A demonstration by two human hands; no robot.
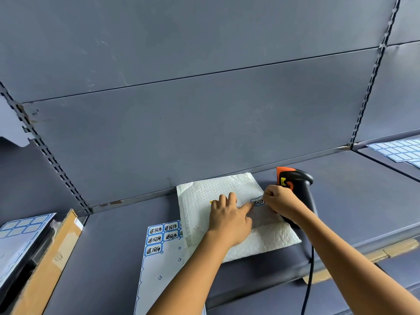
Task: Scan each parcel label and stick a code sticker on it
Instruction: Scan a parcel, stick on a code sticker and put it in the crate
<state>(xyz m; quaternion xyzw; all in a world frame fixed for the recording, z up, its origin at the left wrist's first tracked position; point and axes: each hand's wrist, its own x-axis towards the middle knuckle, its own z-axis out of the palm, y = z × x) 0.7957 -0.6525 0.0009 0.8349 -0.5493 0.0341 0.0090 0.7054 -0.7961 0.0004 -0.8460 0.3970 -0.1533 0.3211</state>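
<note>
On my feed I see two arms, both bare, skin uncovered all along what the camera shows. The left forearm (pixel 186 276) shows at the near edge, slim and smooth, running to the left hand (pixel 229 221). The right forearm (pixel 354 258) shows at the near right corner, equally bare, running to the right hand (pixel 280 201). Knuckle ridges stand out on both hands. Nails are too small for me to judge.

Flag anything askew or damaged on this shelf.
The white bubble mailer lies skewed to the front edge of the shelf, overlapping the right side of the sticker sheet. Nothing looks spilled or torn.
</note>
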